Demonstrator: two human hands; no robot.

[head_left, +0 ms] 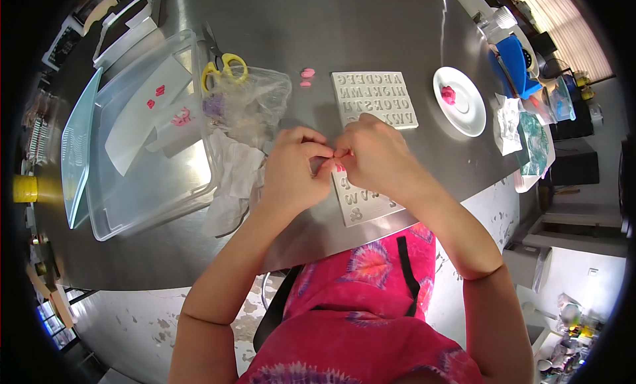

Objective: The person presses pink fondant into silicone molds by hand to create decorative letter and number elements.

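Note:
My left hand [299, 164] and my right hand [375, 151] meet over the near letter mold [363, 210], a pale slab with letter-shaped hollows. Both hands have their fingers closed in a pinch, fingertips almost touching. Right below them, a bit of pink paste [340, 166] shows at the mold's upper edge. What the fingertips hold is hidden. Just beyond my right hand lies a second letter mold [375, 96] with rows of letters. Two small pink pieces [307, 73] rest on the metal table to its left.
On the left, a clear plastic tray [149, 210] holds white sheets with pink letters. Yellow-handled scissors [234, 64], a plastic bag [265, 96] and crumpled white cloth [232, 178] lie beside it. At right, a white plate [469, 115] carries a pink lump [448, 95].

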